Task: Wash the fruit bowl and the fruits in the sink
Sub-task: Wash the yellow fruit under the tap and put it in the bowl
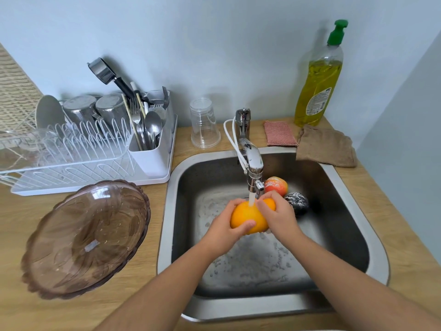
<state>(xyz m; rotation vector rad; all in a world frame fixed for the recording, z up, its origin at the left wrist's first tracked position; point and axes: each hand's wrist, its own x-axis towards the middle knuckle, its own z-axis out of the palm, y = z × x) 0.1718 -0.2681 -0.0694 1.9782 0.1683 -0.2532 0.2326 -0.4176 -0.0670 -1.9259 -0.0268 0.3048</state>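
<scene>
An orange [245,215] is held over the steel sink [353,192] under the running water of the tap [254,163]. My left hand [226,229] grips it from the left and below, and my right hand [278,213] covers its right side. A red apple [276,185] and a dark soapy fruit [298,203] lie on the sink floor behind my right hand. The brown glass fruit bowl [88,237] rests upside down on the wooden counter left of the sink.
A white dish rack [78,154] with cutlery and steel cups stands at the back left. A stack of clear plastic cups [205,125] is next to the tap. A pink sponge [280,133], a brown cloth [327,146] and a dish soap bottle [319,80] are at the back right.
</scene>
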